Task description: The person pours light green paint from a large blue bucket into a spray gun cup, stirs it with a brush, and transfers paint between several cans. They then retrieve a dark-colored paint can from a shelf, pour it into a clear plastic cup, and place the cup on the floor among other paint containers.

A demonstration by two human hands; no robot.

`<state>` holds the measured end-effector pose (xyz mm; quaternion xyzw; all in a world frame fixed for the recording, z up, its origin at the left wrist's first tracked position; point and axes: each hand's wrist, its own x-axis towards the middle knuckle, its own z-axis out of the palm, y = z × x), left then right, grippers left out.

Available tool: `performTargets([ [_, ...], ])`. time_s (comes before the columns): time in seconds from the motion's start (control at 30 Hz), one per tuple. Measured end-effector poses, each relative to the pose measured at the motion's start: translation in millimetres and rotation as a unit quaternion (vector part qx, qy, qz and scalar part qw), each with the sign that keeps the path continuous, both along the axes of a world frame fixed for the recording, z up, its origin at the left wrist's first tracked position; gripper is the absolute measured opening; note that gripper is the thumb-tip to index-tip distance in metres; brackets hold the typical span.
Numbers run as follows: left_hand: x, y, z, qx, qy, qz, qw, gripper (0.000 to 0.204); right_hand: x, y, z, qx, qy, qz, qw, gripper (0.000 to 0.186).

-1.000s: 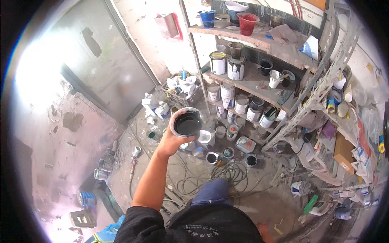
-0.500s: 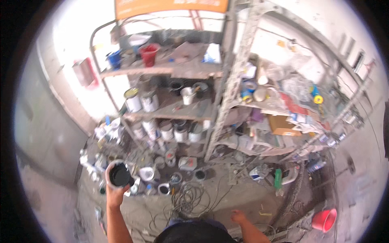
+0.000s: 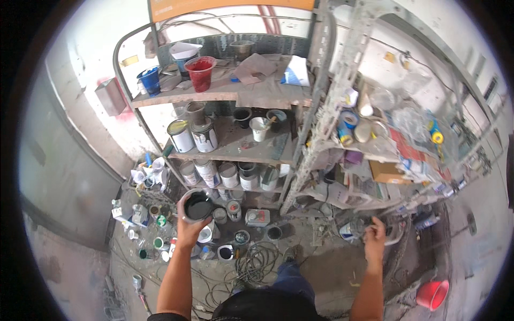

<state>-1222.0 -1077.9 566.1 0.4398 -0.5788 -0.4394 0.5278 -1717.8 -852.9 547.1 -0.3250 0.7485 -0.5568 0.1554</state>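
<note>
My left hand (image 3: pixel 188 224) grips a clear cup of dark paint (image 3: pixel 199 205) at lower centre-left, with loose cans and containers on the floor behind it. My right hand (image 3: pixel 376 234) is raised at the right, fingers loosely curled and apart, with nothing visible held in them. Behind that hand lies a white-labelled can (image 3: pixel 348 228) on the floor near the right shelf's foot, partly hidden; whether the fingers touch anything there I cannot tell.
A metal rack (image 3: pixel 251 96) holds cups and paint cans; a cluttered angle-iron shelf (image 3: pixel 300 182) adjoins it on the right. Coiled hoses (image 3: pixel 251 267) lie around my feet. A red bucket (image 3: pixel 428 294) sits lower right, and a grey door (image 3: pixel 69 160) stands at the left.
My view has swung right toward both shelves. My left hand still holds the cup. My right hand has come into view and risen from low by my body to near the right shelf's foot.
</note>
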Motion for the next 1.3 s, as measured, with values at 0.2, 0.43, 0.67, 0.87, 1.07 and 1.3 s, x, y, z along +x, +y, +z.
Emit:
performTargets([
  [0.2, -83, -100, -38, 0.000, 0.030, 0.089, 0.996, 0.080, -71, -54, 47, -0.090, 0.038, 0.044, 0.994, 0.040],
  [0.43, -146, -223, -100, 0.017, 0.026, 0.209, 0.977, 0.076, -159, -77, 70, -0.070, 0.080, 0.052, 0.993, 0.042],
  [0.67, -181, -280, -121, -0.013, 0.016, 0.255, 0.967, 0.072, -187, -80, 106, -0.019, 0.146, 0.025, 0.989, 0.043],
  [0.87, -163, -308, -171, -0.030, 0.046, 0.184, 0.981, 0.069, -195, -84, 117, -0.030, 0.127, 0.050, 0.990, 0.042],
  [1.07, -176, -248, -160, 0.043, -0.111, 0.230, 0.966, 0.078, -206, -143, 152, -0.065, 0.168, 0.081, 0.980, 0.042],
  [1.3, -133, -88, -205, 0.082, -0.008, 0.160, 0.984, 0.040, -285, -297, 212, -0.056, 0.317, 0.041, 0.946, 0.043],
])
